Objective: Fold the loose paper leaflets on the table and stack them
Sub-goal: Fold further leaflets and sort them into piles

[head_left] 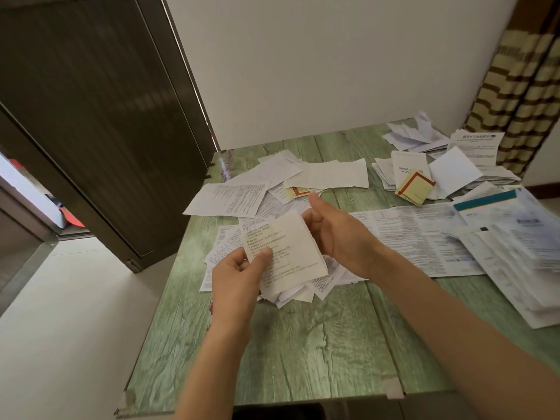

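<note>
I hold a printed white leaflet (pixel 288 253) above the green table (pixel 303 344). My left hand (pixel 239 274) pinches its lower left edge, thumb on top. My right hand (pixel 336 231) grips its right edge, thumb raised. Under the leaflet lies a small heap of folded leaflets (pixel 306 286). Loose unfolded sheets (pixel 230 197) lie behind it. A large unfolded sheet (pixel 424 237) stretches to the right. A pile with a yellow-and-red leaflet (pixel 415 187) sits at the back right.
More papers are heaped along the right edge (pixel 521 262) and the far right corner (pixel 418 134). A dark door (pixel 100 122) stands to the left of the table. A striped curtain (pixel 521 86) hangs at the right. A white wall is behind.
</note>
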{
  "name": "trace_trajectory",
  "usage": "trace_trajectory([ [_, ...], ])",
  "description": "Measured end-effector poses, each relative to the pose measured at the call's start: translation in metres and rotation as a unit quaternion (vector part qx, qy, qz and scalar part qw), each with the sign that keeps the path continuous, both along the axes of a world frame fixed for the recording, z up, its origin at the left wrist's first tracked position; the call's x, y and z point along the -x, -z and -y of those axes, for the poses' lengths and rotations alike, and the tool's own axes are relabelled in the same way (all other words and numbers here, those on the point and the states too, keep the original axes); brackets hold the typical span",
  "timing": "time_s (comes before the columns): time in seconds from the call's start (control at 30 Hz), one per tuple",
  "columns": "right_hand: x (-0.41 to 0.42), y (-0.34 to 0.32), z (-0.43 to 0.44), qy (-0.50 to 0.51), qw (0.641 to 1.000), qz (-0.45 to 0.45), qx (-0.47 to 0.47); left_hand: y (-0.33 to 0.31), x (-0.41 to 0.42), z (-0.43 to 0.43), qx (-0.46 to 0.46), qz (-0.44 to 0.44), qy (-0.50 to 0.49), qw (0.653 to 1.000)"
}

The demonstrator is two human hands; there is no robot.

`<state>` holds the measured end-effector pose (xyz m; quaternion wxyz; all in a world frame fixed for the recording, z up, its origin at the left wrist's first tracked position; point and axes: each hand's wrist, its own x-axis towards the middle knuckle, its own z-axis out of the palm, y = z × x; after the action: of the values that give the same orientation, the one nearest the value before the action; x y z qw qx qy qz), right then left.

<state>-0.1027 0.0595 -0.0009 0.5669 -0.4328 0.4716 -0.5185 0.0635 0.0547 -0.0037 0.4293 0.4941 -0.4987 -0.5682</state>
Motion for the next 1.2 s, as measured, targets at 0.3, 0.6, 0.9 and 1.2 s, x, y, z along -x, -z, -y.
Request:
trace_trajectory([
  [0.3, -0.013, 0.004, -0.003, -0.044, 0.996, -0.083, 0.015, 0.001, 0.009, -0.005, 0.026, 0.001, -0.027, 0.999],
  [0.6, -0.01, 0.004, -0.002, -0.004, 0.991, -0.128, 0.033, -0.001, 0.017, -0.008, -0.007, -0.025, 0.002, 1.0],
  [0.9, -0.01, 0.002, -0.006, -0.037, 0.991, -0.127, 0.03, 0.002, 0.013, -0.005, 0.054, -0.022, -0.053, 0.997],
  [1.2, -0.006, -0.001, -0.007, -0.07, 0.987, -0.141, 0.016, -0.002, 0.006, -0.002, 0.039, -0.014, -0.039, 0.998],
])
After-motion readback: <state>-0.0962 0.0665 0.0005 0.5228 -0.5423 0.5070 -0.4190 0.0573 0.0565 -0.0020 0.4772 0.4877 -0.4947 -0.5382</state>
